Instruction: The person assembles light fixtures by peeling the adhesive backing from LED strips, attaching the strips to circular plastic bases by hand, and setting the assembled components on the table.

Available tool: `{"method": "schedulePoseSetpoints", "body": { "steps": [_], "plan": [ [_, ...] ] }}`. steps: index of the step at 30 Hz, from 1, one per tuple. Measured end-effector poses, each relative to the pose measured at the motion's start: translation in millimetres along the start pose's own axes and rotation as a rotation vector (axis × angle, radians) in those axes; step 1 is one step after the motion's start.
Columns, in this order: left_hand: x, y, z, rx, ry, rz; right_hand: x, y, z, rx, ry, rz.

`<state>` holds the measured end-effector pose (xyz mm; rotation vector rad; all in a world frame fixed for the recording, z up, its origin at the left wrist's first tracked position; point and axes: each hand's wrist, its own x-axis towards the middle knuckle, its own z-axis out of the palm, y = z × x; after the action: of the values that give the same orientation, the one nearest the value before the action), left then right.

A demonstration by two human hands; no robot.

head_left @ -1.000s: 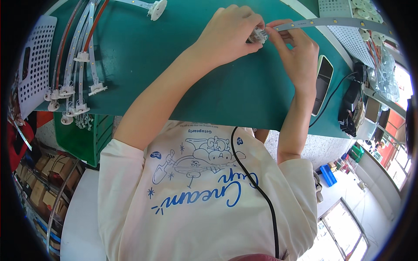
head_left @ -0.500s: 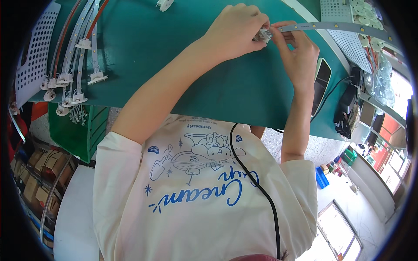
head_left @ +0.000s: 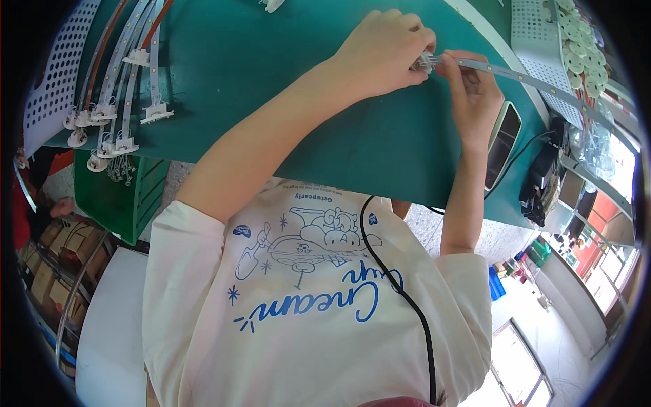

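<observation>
Over the far right part of the green table, my left hand is closed around a small whitish fitting with thin pale wires sticking out to the right. My fingers cover most of the fitting. Just beside it, my right hand pinches the end of an LED strip between thumb and forefinger. From there the strip arches to the right, over a white perforated basket and out past the table. The strip's end lies very close to the wires; whether they touch I cannot tell.
At the left lie several LED strips with white end fittings, some overhanging the edge above a green crate. White perforated baskets flank the table; the right one adjoins many round white parts. A phone lies by my right forearm.
Both hands appear slightly lower and farther right, along with a small shift of the whole view. The LED strip now slopes down more to the right. The grips look the same.
</observation>
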<state>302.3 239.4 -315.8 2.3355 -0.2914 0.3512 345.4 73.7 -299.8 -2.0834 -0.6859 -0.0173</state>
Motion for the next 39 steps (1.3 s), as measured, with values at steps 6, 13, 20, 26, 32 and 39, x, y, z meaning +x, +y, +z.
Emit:
{"method": "schedulePoseSetpoints", "body": {
  "steps": [6, 13, 20, 26, 32, 39],
  "plan": [
    [1, 0, 0, 0.012, -0.007, -0.023, 2, -2, -1, -0.111, -0.058, -0.088],
    [-1, -3, 3, -0.026, 0.023, 0.005, 0, 8, 1, 0.120, -0.043, 0.048],
    [0, -2, 5, -0.003, 0.006, -0.024, -1, 7, 4, 0.019, -0.011, -0.040],
    [1, -1, 4, 0.006, 0.011, -0.018, 3, 6, 0, 0.000, -0.031, -0.080],
    [0, -2, 3, 0.009, 0.006, -0.017, 9, -3, -2, -0.112, -0.104, -0.099],
    [-1, -4, 11, 0.031, 0.046, 0.003, 7, -5, -4, -0.163, -0.159, -0.100]
  ]
}}
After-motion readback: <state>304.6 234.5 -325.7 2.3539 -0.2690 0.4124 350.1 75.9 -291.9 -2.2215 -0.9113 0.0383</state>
